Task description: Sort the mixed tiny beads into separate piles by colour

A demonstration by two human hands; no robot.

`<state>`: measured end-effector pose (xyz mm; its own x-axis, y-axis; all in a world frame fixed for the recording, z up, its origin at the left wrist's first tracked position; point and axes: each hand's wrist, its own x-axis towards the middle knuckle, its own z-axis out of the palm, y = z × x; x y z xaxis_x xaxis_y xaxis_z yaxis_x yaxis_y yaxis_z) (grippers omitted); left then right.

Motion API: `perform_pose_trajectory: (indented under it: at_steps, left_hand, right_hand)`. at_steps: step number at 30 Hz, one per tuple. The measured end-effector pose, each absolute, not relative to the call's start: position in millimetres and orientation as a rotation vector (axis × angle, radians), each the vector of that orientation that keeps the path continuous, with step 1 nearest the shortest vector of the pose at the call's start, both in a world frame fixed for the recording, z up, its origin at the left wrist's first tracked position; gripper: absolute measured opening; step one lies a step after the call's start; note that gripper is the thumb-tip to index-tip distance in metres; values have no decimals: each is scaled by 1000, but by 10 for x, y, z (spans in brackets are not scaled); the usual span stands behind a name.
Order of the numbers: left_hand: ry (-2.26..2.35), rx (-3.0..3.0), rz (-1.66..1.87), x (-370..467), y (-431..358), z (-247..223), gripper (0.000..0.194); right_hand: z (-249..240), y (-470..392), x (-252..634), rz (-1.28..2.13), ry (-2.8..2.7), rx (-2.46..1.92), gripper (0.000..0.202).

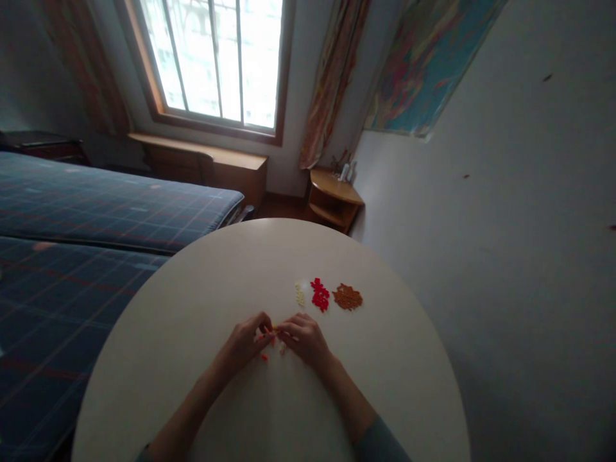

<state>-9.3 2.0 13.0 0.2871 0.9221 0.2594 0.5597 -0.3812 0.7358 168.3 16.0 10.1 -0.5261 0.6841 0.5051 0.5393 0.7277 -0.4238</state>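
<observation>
My left hand (249, 338) and my right hand (304, 336) meet at the fingertips just above the round table. Both are closed in a pinch around a tiny yellow-orange piece (276, 329), largely covered by the fingers. Its exact kind is too small to tell. Beneath and beside the left fingers lie small orange pieces (264, 357). A few pale pinkish pieces (282, 348) rest under the right fingers. Beyond the hands are a small group of pale yellow pieces (299, 294), a pile of red pieces (320, 295) and a pile of brown pieces (347, 297).
The round white table (216, 276) stands against a white wall (520, 276) on the right. Beds with blue plaid mattresses (110, 199) are on the left. A wooden desk (231, 158) sits below the window, and a corner shelf (334, 186) holds small bottles.
</observation>
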Motion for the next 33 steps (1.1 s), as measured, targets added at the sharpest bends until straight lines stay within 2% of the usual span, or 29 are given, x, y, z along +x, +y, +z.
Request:
perform_pose_trajectory:
  at_steps: [16,26,33]
  left_hand:
    - [1282,2120,950,-86,-1,144,4]
    - [1289,2224,851,-87,56,76,7]
    - [1270,2195,815,-95,40,93,9]
  right_hand:
    - [31,194,1684,231,-2148,-975,15]
    - [48,334,1957,-93,-1906,-1627,9]
    - [60,314,1971,-145,-1916,-1789,8]
